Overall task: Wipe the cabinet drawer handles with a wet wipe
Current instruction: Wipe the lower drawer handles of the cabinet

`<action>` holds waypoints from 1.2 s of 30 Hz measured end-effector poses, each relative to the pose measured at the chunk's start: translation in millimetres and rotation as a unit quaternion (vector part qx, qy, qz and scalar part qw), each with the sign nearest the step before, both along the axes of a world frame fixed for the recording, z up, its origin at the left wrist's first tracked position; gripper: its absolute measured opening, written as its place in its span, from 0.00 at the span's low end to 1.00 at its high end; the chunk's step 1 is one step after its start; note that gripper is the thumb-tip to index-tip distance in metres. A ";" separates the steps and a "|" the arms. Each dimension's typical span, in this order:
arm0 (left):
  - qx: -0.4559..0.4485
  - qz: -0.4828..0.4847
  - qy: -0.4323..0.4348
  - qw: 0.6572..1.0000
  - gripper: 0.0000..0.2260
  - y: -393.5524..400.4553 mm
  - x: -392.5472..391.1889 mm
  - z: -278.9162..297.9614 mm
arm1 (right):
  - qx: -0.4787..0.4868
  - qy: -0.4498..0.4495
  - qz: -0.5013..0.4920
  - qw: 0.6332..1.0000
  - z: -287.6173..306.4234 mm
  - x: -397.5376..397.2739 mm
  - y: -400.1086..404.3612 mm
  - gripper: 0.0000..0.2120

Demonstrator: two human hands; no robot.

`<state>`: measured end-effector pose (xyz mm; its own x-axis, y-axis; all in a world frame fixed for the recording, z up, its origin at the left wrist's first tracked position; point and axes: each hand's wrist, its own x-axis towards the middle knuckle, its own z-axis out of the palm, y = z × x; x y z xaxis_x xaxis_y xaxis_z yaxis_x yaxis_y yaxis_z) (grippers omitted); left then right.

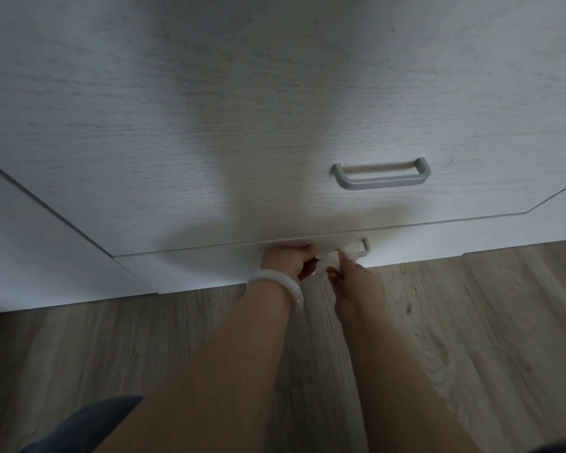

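Above the wood-look floor (111,348) stands a pale cabinet (209,109), its upper drawer handle (381,174) bare and untouched. Low down, the bottom drawer handle (361,249) is mostly hidden behind both hands. The left hand (286,261), a white bangle (276,286) on its wrist, curls its grip around that handle's left end. The right hand (348,273) pinches the wet wipe (329,258) against the bar.

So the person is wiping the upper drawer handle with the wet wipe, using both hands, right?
Not quite: the head view shows both hands, left hand and right hand, working the wet wipe on the lower handle. The upper handle is untouched.
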<state>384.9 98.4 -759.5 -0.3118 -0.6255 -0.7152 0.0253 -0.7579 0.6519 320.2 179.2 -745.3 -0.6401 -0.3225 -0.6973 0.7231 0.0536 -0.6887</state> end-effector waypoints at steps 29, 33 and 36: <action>0.026 0.027 0.042 0.998 0.08 0.5 3.7 2.8 | 0.015 0.012 -0.044 0.999 5.0 -6.4 -11.7 0.20; 0.025 0.032 0.043 0.998 0.08 0.9 2.0 2.4 | -0.005 -0.031 -0.036 0.999 4.9 -8.0 -10.4 0.12; 0.013 0.026 0.036 0.999 0.09 2.0 -0.1 2.2 | -0.016 -0.021 -0.089 0.996 6.6 -26.8 -8.4 0.16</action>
<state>384.8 100.4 -757.3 -0.3311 -0.6233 -0.7084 0.1111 -0.7713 0.6267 293.4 170.8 -738.6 -0.6599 -0.2294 -0.7155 0.7471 -0.0992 -0.6573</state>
